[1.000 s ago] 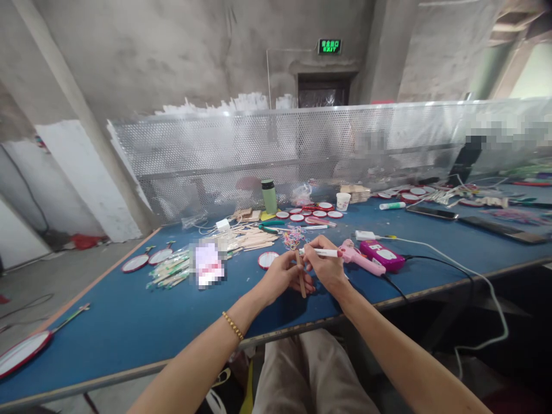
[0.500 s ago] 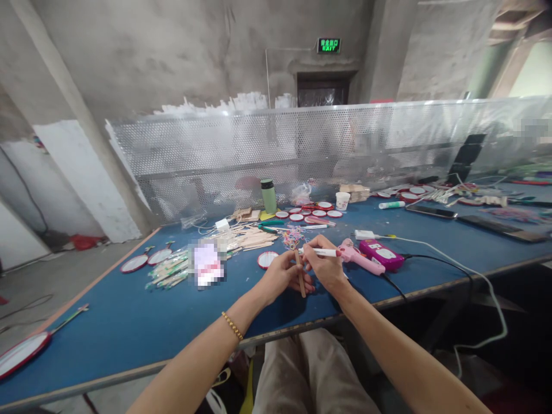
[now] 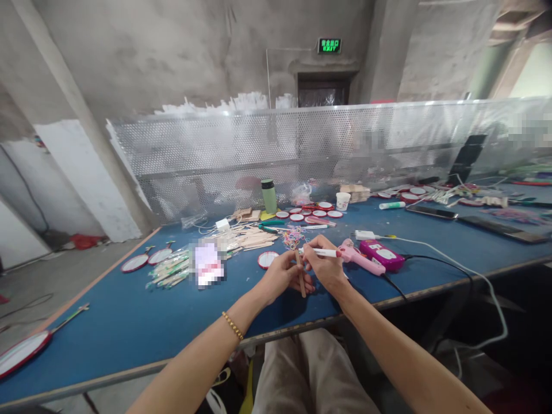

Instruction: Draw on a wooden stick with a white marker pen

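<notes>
Near the table's front edge, my left hand (image 3: 282,276) is closed on a flat wooden craft stick (image 3: 301,279), which slants upright between the fingers. My right hand (image 3: 325,264) grips a white marker pen (image 3: 322,252) with a red band. The pen's tip end is close to the upper part of the stick; whether they touch I cannot tell. Just beyond both hands lies a tangle of colourful small bands (image 3: 294,237). A round white disc with a red rim (image 3: 268,260) rests left of my left hand.
A pink glue gun (image 3: 362,259) and a purple box (image 3: 382,255) with cables lie to the right. Wooden sticks (image 3: 252,237), a phone with a lit screen (image 3: 207,264), a green bottle (image 3: 268,196) and a paper cup (image 3: 342,200) stand or lie around. A perforated metal screen (image 3: 241,149) borders the back.
Both hands stay in almost the same place, still holding the stick and the pen. The pen has turned slightly in my right fingers, showing more red.
</notes>
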Available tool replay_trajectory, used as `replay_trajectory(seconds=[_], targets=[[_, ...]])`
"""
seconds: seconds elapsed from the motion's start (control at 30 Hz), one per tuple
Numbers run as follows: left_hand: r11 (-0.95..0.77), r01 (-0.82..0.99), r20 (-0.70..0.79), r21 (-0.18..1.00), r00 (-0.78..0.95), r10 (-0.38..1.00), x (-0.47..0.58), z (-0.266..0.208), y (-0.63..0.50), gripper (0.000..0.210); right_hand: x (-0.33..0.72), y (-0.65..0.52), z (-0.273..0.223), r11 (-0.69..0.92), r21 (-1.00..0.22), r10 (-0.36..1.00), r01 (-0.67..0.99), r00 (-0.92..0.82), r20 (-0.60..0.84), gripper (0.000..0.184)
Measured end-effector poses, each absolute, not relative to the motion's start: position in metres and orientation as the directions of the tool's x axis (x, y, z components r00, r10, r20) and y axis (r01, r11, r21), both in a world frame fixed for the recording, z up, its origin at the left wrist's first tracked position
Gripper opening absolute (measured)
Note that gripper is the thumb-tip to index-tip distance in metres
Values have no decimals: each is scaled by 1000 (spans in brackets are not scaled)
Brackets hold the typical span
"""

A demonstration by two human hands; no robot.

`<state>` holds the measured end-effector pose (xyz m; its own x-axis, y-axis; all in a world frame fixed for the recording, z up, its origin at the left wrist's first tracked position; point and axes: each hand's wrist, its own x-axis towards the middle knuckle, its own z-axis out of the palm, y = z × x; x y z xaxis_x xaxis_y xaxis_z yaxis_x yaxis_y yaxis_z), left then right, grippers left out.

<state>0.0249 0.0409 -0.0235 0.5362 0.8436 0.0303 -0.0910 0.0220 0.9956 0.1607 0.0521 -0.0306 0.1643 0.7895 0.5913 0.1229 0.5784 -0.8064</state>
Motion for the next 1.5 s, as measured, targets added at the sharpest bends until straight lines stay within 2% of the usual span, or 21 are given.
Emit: replay_trajectory(seconds=[0.53, 1.5], targets=[[8, -86, 40, 996, 536, 843, 25, -25, 42, 40, 160, 50, -29, 575, -802, 787, 159, 159, 596, 23], [6, -87, 42, 996, 539, 842, 25, -24, 41, 41, 160, 48, -26, 569, -812, 796, 130, 162, 584, 24]])
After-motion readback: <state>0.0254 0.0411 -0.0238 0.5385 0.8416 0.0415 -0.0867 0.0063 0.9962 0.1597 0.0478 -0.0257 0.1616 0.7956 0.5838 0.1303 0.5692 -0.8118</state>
